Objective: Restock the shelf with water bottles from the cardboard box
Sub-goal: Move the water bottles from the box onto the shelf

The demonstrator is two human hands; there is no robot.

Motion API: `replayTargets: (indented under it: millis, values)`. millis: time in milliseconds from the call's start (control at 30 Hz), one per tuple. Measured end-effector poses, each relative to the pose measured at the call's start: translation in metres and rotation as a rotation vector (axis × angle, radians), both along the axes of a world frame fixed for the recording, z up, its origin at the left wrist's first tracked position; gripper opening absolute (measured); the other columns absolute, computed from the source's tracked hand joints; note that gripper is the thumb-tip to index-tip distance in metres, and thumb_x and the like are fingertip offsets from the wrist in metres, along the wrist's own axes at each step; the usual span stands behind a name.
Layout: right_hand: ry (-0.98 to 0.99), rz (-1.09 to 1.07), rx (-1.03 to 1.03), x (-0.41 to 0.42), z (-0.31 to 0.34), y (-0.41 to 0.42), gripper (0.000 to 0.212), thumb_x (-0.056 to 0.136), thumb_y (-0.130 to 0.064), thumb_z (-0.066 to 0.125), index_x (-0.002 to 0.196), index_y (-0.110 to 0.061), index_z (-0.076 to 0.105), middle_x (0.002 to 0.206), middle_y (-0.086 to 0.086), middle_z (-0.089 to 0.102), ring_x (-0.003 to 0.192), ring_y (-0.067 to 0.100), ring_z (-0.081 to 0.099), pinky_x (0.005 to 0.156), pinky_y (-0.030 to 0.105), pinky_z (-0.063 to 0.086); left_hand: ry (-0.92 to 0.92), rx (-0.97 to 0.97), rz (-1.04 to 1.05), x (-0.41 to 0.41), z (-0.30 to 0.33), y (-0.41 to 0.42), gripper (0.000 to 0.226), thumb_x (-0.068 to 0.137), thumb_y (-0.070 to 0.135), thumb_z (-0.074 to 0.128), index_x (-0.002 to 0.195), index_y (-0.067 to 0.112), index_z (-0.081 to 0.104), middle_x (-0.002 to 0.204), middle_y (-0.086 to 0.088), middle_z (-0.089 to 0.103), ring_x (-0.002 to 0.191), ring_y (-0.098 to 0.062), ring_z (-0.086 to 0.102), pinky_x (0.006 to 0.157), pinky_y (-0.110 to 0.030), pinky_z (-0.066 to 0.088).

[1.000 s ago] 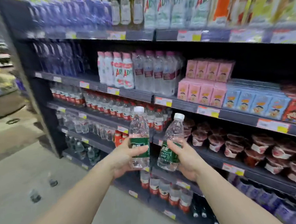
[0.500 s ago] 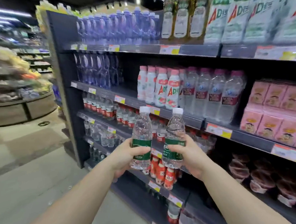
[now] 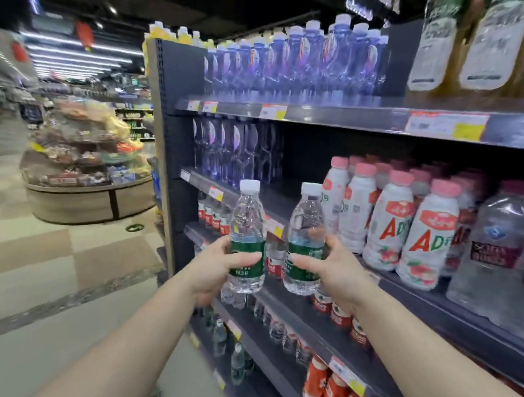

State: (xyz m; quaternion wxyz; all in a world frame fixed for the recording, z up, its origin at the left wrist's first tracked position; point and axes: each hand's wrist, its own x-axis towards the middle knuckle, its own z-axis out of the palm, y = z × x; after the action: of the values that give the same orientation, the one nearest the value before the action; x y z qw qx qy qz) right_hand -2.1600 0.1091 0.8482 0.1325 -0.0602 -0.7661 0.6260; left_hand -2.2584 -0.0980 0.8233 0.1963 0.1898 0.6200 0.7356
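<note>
Fingers of the left hand [image 3: 211, 271] curl round one clear green-labelled water bottle [image 3: 246, 238]; the right hand [image 3: 333, 266] grips another [image 3: 304, 242], both upright before the dark metal shelf [image 3: 286, 203]. Beyond lie a checkered floor [image 3: 41, 254] and a round display stand [image 3: 89, 179].

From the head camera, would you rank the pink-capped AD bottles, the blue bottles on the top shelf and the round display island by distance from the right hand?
1. Pink-capped AD bottles, just right of the right hand.
2. Blue bottles, above.
3. Round display island, far left across the aisle.
</note>
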Motion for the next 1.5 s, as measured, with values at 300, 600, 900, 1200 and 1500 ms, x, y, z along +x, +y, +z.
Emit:
replayTargets:
  millis: [300, 600, 900, 1200, 1500]
  values:
    - [0.075, -0.177, 0.060, -0.169, -0.008, -0.008, 0.056, 0.075, -0.025, 0.083, 0.121, -0.035, 0.053, 0.105, -0.017, 0.068, 0.085, -0.009, 0.065, 0.073, 0.013, 0.052, 0.099, -0.025, -0.072, -0.200, 0.000, 0.009, 0.100, 0.049, 0.039, 0.098, 0.134, 0.015, 0.053, 0.131, -0.007, 0.065, 0.119, -0.025, 0.062, 0.108, -0.048, 0.042]
    - [0.116, -0.607, 0.081, -0.301, 0.004, -0.006, 0.066, 0.067, -0.036, 0.086, 0.126, -0.032, 0.056, 0.113, -0.013, 0.068, 0.104, 0.007, 0.064, 0.094, 0.037, 0.053, 0.295, -0.173, -0.297, -0.372, 0.036, 0.033, 0.055, 0.067, 0.036, 0.091, 0.112, 0.020, 0.064, 0.114, 0.006, 0.071, 0.100, -0.009, 0.068, 0.087, -0.028, 0.053]
    - [0.046, -0.753, 0.182, -0.347, -0.006, 0.004, 0.057, 0.074, -0.021, 0.084, 0.122, -0.029, 0.054, 0.102, -0.019, 0.063, 0.093, -0.002, 0.060, 0.080, 0.018, 0.048, 0.276, -0.199, -0.362, -0.411, 0.028, 0.057, 0.038, 0.075, 0.018, 0.085, 0.107, 0.021, 0.067, 0.099, 0.003, 0.076, 0.094, -0.017, 0.072, 0.082, -0.031, 0.055]
    - [0.025, -0.795, 0.342, -0.344, -0.002, 0.007, 0.104, 0.069, -0.040, 0.084, 0.150, -0.032, 0.021, 0.140, -0.003, 0.045, 0.122, 0.012, 0.049, 0.097, 0.028, 0.041, 0.347, -0.231, -0.379, -0.423, 0.028, 0.054, 0.062, 0.057, 0.045, 0.090, 0.110, 0.023, 0.069, 0.101, 0.007, 0.077, 0.096, -0.014, 0.072, 0.089, -0.035, 0.054]
    - [0.005, -0.763, 0.641, -0.353, 0.044, 0.011, 0.081, 0.074, -0.034, 0.082, 0.143, -0.025, 0.040, 0.114, -0.011, 0.059, 0.101, 0.011, 0.062, 0.094, 0.036, 0.051, 0.391, -0.212, -0.461, -0.432, 0.037, 0.053, 0.041, 0.069, 0.031, 0.086, 0.104, 0.027, 0.067, 0.099, 0.008, 0.077, 0.096, -0.012, 0.072, 0.092, -0.034, 0.052]
